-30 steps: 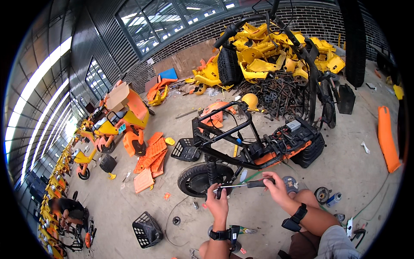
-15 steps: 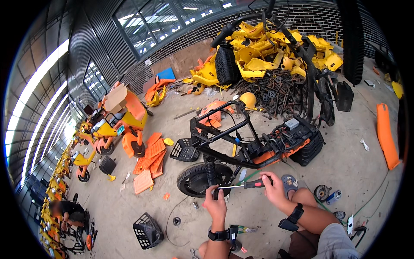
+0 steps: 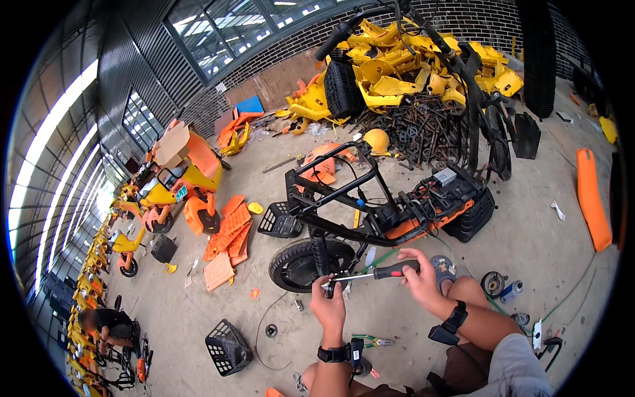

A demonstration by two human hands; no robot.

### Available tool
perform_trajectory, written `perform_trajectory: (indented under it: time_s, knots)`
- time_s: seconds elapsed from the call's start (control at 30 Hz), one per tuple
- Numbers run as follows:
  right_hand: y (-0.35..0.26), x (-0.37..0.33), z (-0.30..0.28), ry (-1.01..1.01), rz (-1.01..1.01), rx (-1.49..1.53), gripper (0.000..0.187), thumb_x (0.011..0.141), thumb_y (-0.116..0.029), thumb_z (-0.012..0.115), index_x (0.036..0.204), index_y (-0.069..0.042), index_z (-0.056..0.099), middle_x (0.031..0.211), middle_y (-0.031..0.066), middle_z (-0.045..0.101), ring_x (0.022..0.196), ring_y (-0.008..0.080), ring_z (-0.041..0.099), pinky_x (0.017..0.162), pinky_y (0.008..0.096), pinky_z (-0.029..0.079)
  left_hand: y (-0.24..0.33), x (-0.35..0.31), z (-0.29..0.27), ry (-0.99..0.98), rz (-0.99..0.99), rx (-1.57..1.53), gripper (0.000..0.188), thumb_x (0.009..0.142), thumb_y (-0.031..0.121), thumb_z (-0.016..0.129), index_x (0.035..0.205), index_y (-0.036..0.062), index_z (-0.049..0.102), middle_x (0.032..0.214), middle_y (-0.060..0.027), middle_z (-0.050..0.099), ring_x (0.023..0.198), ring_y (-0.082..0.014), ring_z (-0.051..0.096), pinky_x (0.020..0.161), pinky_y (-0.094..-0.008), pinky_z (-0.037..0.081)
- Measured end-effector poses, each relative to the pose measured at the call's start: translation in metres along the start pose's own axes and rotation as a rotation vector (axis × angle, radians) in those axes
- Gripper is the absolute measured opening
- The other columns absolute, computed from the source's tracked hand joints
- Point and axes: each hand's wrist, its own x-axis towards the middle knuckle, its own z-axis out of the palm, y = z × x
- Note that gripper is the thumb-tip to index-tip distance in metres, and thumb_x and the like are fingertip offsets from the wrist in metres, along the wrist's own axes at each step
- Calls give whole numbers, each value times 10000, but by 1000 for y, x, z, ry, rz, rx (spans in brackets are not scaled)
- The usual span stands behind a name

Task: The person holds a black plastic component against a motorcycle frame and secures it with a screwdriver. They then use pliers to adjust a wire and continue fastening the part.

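My right hand (image 3: 423, 283) is closed round the black and red handle of a screwdriver (image 3: 395, 269). Its thin metal shaft points left toward my left hand (image 3: 328, 311). Between the thumb and fingers of that hand sits a small dark part (image 3: 331, 287), too small to name, with the screwdriver's tip at or close to it. Both hands are just in front of the rear wheel (image 3: 291, 270) of a stripped black scooter frame (image 3: 331, 228). The frame carries wiring and a box-like unit on its lower section.
Green-handled pliers (image 3: 376, 341), a black basket (image 3: 228, 347) and a small gear (image 3: 271, 330) lie on the floor nearby. A spray can (image 3: 511, 291) stands at right. Yellow panels (image 3: 397, 86) are heaped behind. Another person (image 3: 112, 325) crouches far left.
The whole view has shifted slightly. The small dark part is turned and shows more between my left fingers. My right hand still grips the screwdriver, its shaft still directed at the part.
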Motion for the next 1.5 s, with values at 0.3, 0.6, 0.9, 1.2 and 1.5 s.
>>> perform_trajectory:
  time_s: [0.3, 0.6, 0.9, 1.2, 1.5]
  knots:
    - [1, 0, -4, -21, 82, -35, 304, 944, -60, 513, 1248, -44, 516, 1163, 60, 572, 630, 58, 513, 517, 196, 425, 5, -1, 0, 8, 8, 51, 243, 841, -23, 686, 1075, 21, 635, 751, -42, 665, 587, -42, 535, 525, -214, 400]
    - [2, -1, -5, -11, 208, -24, 301, 925, -27, 519, 1225, -44, 538, 1123, 38, 575, 696, 51, 524, 574, 208, 447, 2, 0, 0, 21, 70, 43, 244, 837, -26, 690, 1071, 11, 632, 863, -66, 696, 641, -64, 581, 571, -230, 447]
    - [2, 2, -5, -10, 129, 21, 282, 941, -69, 563, 1222, -49, 543, 1091, 41, 565, 772, 61, 546, 586, 205, 463, 0, -1, 0, -8, -43, -49, 264, 842, -17, 687, 1094, 24, 623, 912, -97, 712, 710, -135, 663, 617, -276, 504]
    - [5, 4, -2, -3, 3, 45, 366, 884, 25, 577, 1239, -43, 523, 1105, 53, 562, 812, 78, 557, 617, 215, 490, 8, -2, 1, 1, 46, -6, 235, 844, -38, 672, 1068, 14, 625, 943, -95, 715, 758, -126, 659, 691, -268, 514]
    - [5, 5, -8, 49, 19, 184, 414, 874, 51, 589, 1268, -39, 498, 1100, 57, 563, 837, 83, 560, 660, 222, 494, 1, -2, 2, -10, 71, -16, 213, 862, -41, 663, 1064, 6, 616, 973, -90, 706, 746, -109, 639, 682, -254, 511]
